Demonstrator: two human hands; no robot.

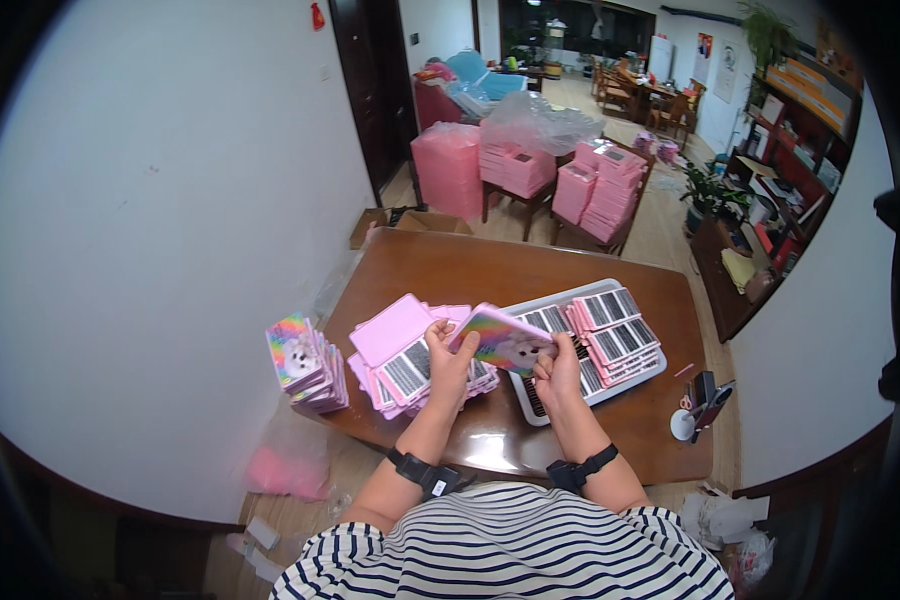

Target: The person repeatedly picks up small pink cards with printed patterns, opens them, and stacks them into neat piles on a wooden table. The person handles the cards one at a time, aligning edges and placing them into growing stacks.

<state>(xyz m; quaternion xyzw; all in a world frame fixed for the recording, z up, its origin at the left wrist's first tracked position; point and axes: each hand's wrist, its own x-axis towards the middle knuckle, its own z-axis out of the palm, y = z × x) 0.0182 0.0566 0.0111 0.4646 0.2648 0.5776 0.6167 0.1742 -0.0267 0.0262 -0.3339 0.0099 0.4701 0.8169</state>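
Note:
Between my hands is a flat pink case (504,343) with a rainbow lid that shows a white dog. My left hand (452,352) grips its left end, and my right hand (557,373) grips its right end. Under my left hand lies a pile of open pink cases (395,330), with trays of black lash-like strips (405,371) in them. To the right, a white plastic tray (529,411) holds stacked pink-edged cards of black strips (616,326). My right forearm passes in front of part of that tray.
Closed rainbow cases (296,352) are stacked at the wooden table's (465,259) left edge. Near its right edge stand a phone on a white stand (682,425) and scissors (686,401). Beyond the table, chairs carry piles of pink cases (611,191). A plastic bag (289,461) lies on the floor.

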